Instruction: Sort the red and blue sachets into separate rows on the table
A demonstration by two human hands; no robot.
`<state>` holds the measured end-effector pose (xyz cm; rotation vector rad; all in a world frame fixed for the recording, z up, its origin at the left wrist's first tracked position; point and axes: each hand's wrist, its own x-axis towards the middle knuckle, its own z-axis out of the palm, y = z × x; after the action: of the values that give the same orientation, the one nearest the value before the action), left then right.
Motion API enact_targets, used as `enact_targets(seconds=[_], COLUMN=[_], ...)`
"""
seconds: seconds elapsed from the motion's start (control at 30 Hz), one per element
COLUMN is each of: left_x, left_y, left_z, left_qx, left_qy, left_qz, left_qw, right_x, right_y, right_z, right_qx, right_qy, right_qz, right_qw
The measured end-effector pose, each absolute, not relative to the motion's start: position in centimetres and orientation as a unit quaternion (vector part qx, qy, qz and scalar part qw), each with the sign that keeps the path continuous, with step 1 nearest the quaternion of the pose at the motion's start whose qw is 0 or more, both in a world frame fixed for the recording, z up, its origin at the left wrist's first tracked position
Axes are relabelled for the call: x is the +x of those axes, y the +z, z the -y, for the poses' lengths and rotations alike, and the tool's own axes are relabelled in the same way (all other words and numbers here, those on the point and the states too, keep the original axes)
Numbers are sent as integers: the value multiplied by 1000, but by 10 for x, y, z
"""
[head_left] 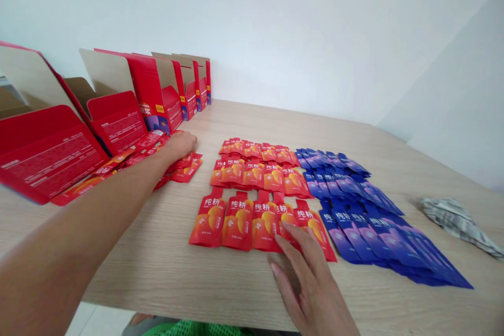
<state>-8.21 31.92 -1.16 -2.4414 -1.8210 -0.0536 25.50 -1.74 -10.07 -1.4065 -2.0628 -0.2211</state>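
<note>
My left hand (180,146) reaches across to the left, resting over a loose heap of red sachets (149,142). Its fingers bend down away from view, so whether they grip a sachet is hidden. My right hand (313,278) is open, fingers apart, with its fingertips on or just over the nearest row of red sachets (237,221) printed with orange fruit. Behind that row lie a middle row of red sachets (253,173) and a far row of red sachets (269,151), overlapping side by side. Blue-purple sachets (366,231) lie in matching overlapping rows to their right.
Several red cardboard boxes with raised flaps, such as the near box (51,152) and a farther box (153,89), line the left side. A crumpled checked cloth (457,220) lies at the right on the wooden table (157,273). A white wall (295,37) stands behind.
</note>
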Motion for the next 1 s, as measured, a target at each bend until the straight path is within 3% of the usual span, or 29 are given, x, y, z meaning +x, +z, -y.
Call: enact_targets(seconds=[0.23,0.4,0.47,0.57,0.63,0.83,0.93,1.0], left_x=[-75,-31,-4,37,59,90,96,97], left_y=[48,73,66,47,33,13,11,10], left_z=[-287,-251,-233,-202,-183,-154,-147,-141], left_qx=[-714,-725,-745,-719,-685,-673,-658,-610], left_qy=[-248,-353,-364,-383,-358,-321,-329,-339], left_qz=[646,589,560,476,437,410,405,376], left_qw=[111,63,-4,-331,-460,-524,-544,-610], right_x=[255,268,272,276,277,280,283,285], right_y=[-88,-61,-49,-30,-19,-6,-9,-13], right_z=[13,2,-5,-14,-18,-19,-15,-14], right_qx=[-526,-516,-516,-502,-487,-484,-494,-505], right_qy=[-72,-80,-84,-81,-68,-8,22,37], right_qz=[777,784,782,800,820,849,843,831], right_qw=[338,336,339,318,293,213,211,229])
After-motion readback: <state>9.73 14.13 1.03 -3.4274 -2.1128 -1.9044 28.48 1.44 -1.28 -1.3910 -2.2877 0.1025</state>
